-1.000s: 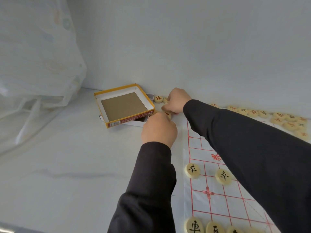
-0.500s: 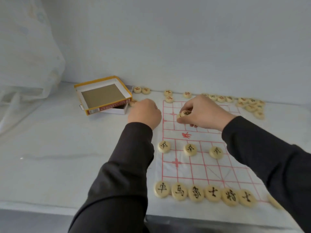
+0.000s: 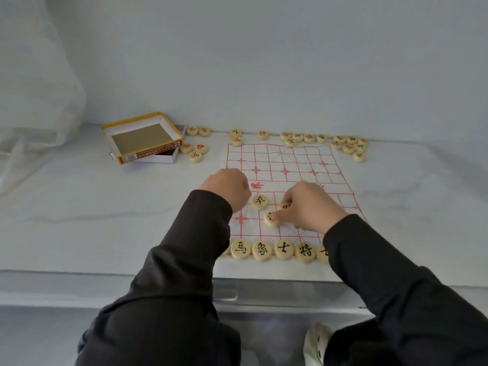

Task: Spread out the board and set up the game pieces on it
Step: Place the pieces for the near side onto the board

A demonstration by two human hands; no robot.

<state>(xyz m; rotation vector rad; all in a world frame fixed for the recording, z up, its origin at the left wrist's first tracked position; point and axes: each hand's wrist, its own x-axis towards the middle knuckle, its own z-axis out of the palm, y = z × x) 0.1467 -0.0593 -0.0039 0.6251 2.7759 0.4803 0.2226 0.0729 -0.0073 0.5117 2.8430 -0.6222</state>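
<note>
Pinching a piece (image 3: 272, 219) on the board (image 3: 290, 165): right hand (image 3: 309, 207). The left hand (image 3: 227, 188) is fisted; contents cannot be told.

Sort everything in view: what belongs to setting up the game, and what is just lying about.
Job: board, near row of pieces, loose pieces by the wall, single piece gripped by right hand.
Lying about: open box, white sheeting at left.

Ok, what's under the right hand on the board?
Two black-marked pieces show: the near piece held at the fingertips of the right hand, the far piece half covered by curled fingers. The board continues beneath; anything under the palm is hidden.
</note>
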